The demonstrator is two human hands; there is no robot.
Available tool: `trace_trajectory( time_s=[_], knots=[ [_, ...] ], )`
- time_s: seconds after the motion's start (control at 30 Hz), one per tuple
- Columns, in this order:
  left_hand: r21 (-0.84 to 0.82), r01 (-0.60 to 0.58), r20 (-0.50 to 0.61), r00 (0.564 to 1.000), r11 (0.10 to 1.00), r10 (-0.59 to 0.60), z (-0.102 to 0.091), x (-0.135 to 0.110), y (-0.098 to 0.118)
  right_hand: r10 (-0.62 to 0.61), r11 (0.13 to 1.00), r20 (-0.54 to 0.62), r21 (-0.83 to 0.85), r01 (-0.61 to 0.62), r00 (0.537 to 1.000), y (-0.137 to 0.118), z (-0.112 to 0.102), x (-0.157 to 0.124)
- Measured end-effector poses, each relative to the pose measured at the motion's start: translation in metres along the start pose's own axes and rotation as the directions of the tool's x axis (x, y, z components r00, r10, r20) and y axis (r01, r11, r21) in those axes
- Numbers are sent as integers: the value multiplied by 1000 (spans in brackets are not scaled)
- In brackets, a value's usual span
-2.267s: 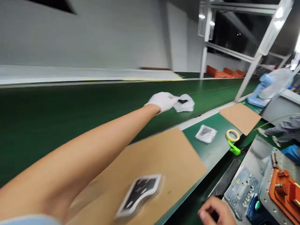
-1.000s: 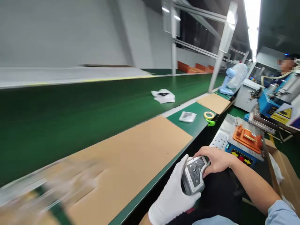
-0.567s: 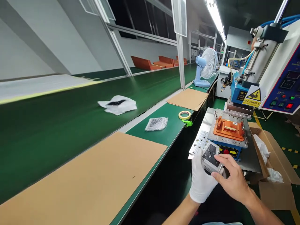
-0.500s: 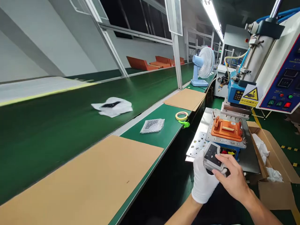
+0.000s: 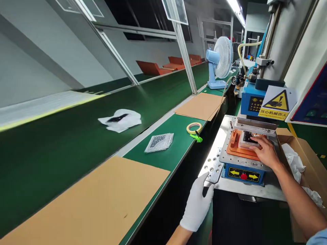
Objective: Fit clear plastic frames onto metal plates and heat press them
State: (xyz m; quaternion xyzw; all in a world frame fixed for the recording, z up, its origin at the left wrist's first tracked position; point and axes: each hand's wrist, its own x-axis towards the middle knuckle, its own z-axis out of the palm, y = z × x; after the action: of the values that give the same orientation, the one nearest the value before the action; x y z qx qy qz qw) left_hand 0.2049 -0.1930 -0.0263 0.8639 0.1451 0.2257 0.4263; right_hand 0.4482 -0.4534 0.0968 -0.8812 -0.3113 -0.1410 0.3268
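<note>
Resting a bare right hand (image 5: 267, 153) on a metal-framed part with a dark panel (image 5: 248, 137), fingers spread across it, firmness of grip impossible to tell; part seated in an orange fixture (image 5: 233, 146) beneath a pneumatic press (image 5: 252, 102). Keeping a white-gloved left hand (image 5: 196, 204) at a perforated steel bar (image 5: 216, 169), grip likewise unclear. Lying farther left on a green workbench (image 5: 163, 160): a masking tape roll (image 5: 193, 128), a bubble-wrap pouch (image 5: 158, 143).

The glove (image 5: 196, 204) is white cloth, the press plate (image 5: 245, 191) dull metal, the sheet (image 5: 84, 200) matt brown cardboard.
</note>
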Motion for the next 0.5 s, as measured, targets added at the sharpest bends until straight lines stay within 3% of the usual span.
trace_trajectory(
  time_s=[0.1, 0.2, 0.33, 0.5],
  knots=[
    [75, 64, 38, 997, 995, -67, 5, 8, -18, -28, 994, 109, -104, 39, 994, 14, 5, 12],
    [246, 36, 107, 992, 969, -64, 14, 27, -21, -58, 977, 191, -192, 95, 980, 23, 9, 13],
    [453, 8, 217, 969, 892, -119, 22, 61, -13, -87, 961, 222, -237, 140, 971, 23, 12, 13],
    [447, 85, 369, 890, 891, -269, 17, 85, -2, -71, 976, 184, -189, 107, 980, 7, -2, -5]
  ],
)
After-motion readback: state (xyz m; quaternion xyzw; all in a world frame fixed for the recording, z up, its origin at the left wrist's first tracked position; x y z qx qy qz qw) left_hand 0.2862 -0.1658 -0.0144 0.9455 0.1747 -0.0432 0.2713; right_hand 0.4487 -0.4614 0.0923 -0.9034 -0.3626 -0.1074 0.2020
